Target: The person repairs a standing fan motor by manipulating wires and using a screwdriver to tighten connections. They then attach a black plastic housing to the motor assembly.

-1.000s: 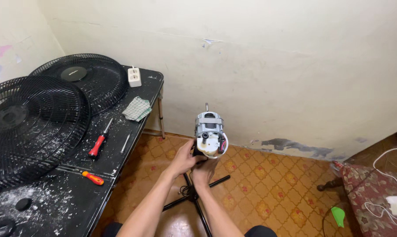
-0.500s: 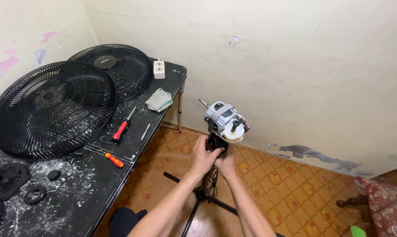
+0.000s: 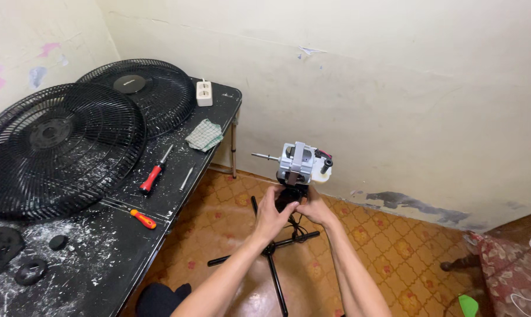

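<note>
Motor head (image 3: 300, 164) has swung round since half a second ago; shaft now points left. My left hand (image 3: 272, 212) and right hand (image 3: 315, 208) clasp its neck just below, fingers closed.

two fan grilles (image 3: 60, 147) (image 3: 139, 94), two screwdrivers (image 3: 154, 173) (image 3: 141, 218), one motor (image 3: 297, 163).

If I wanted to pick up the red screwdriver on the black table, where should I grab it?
Take the red screwdriver by its thick red handle, the end nearer the table's front edge, coming straight down from above. It lies flat on the black table with the thin metal shaft pointing away toward the checked cloth. The handle is fatter and has free space on both sides, so your fingers probably fit around it.
</note>
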